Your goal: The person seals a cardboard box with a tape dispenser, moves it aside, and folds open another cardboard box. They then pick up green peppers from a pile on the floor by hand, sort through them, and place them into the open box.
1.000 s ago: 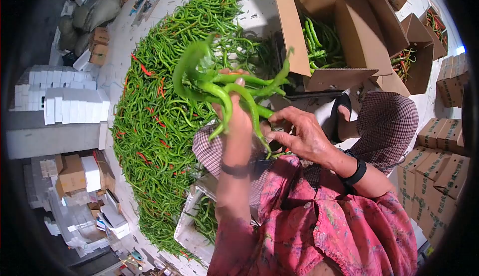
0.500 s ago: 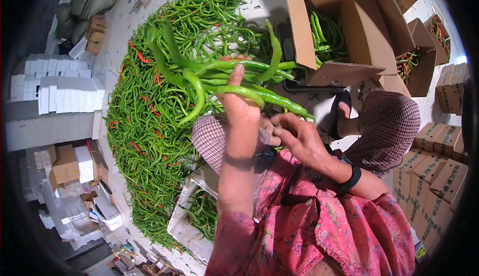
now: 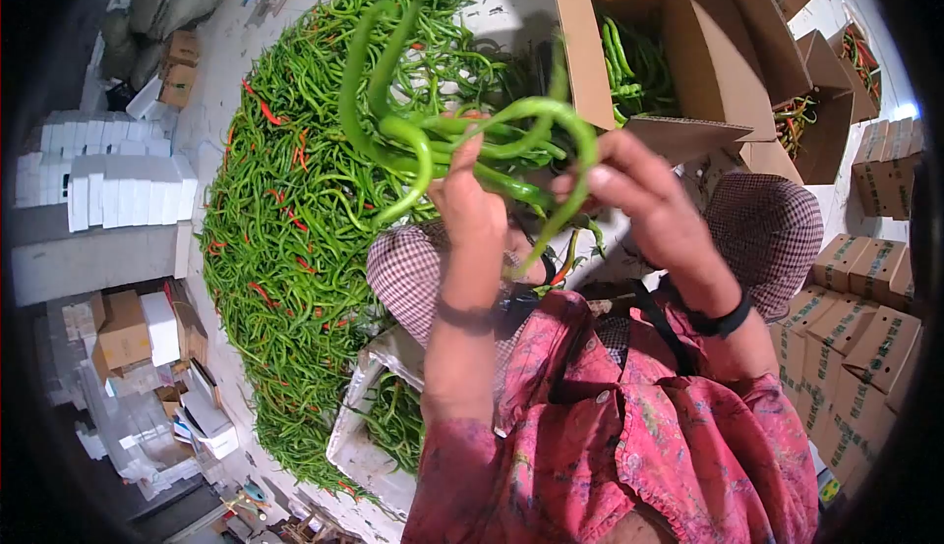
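My left hand (image 3: 472, 200) is closed round a bunch of long green chili peppers (image 3: 398, 146), the thumb lying over them. Their curled ends stick out to both sides of the fist. At the bunch's right end, my right hand (image 3: 649, 200) pinches a long curved green chili pepper (image 3: 587, 146), which is blurred by motion and arches in front of the others. Below and left of the hands spreads a large heap of green chili peppers (image 3: 285, 318) with a few red ones among them.
An open cardboard box (image 3: 713, 43) with green peppers inside stands at upper right. Near my left knee is a white foam box (image 3: 359, 416) holding peppers. Stacked cartons (image 3: 846, 347) line the right side; white boxes (image 3: 128, 190) stand at the left.
My right hand has risen from near my lap to the right end of the bunch and now has a curved pepper in its fingers. The bunch in my left hand has turned slightly.
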Demonstrator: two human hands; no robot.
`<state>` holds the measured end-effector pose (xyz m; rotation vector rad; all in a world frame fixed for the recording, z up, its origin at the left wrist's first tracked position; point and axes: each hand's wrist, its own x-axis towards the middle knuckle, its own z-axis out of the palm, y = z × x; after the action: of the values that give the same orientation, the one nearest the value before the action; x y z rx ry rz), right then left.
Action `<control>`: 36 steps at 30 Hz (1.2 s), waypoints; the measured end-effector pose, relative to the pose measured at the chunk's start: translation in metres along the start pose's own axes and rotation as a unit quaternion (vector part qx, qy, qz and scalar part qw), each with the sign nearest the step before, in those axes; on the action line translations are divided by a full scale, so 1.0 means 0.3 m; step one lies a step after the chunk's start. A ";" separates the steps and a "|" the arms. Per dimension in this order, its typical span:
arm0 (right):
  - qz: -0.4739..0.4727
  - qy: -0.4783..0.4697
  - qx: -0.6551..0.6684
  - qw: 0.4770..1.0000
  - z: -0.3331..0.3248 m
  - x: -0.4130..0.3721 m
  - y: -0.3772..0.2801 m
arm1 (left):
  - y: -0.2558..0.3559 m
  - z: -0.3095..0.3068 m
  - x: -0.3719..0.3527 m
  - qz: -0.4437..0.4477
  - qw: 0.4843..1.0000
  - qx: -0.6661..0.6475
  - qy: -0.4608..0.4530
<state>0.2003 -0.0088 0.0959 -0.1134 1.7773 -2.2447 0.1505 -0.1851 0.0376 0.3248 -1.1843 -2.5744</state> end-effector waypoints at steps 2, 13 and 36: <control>0.072 0.005 0.136 0.988 -0.076 -0.015 -0.065 | 0.003 -0.020 0.022 -0.003 1.000 0.003 0.009; -0.009 0.095 0.213 0.972 -0.351 -0.058 -0.048 | 0.006 -0.055 0.032 -0.085 0.995 -0.051 -0.029; -0.013 -0.055 -0.266 0.962 -0.024 0.124 -0.014 | -0.005 0.006 -0.044 -0.165 0.968 -0.070 -0.175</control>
<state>0.1623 -0.0109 0.0942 -0.3613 2.2736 -1.6784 0.1622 -0.1783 0.0388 0.0338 -1.1255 -3.0861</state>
